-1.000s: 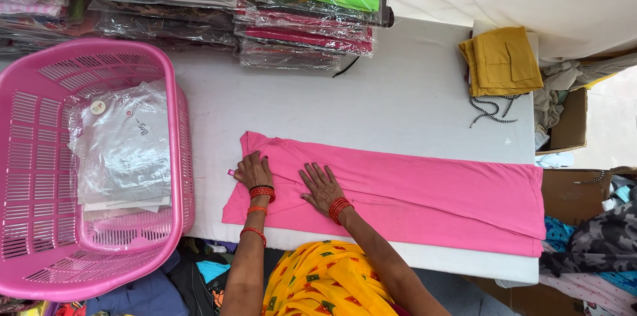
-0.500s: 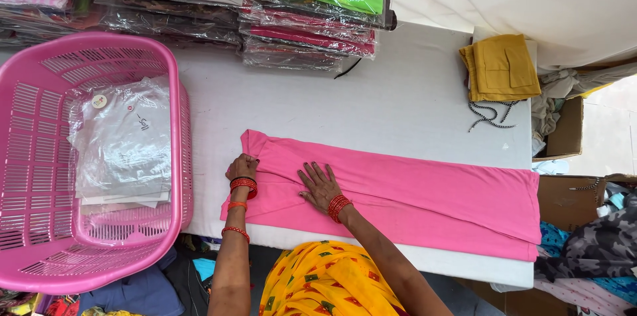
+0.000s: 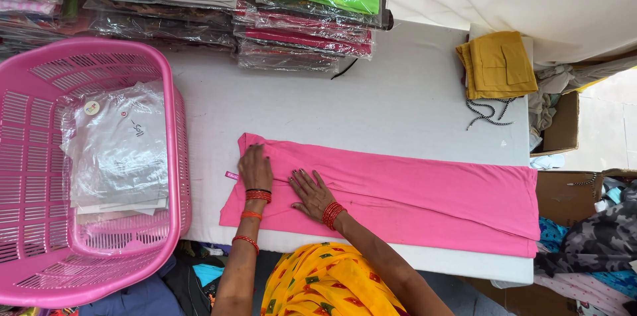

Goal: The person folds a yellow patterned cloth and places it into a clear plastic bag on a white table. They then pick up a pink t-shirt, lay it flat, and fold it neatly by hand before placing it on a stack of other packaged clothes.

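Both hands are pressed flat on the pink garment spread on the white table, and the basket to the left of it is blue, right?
Not quite. The head view shows the basket is pink, not blue. The rest holds: the left hand and right hand both lie flat on the pink garment, which is spread on the white table, with the basket to its left.

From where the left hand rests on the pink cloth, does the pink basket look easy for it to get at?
Probably yes. The left hand lies flat near the pink cloth's end closest to the pink basket, and only bare white table lies between them.
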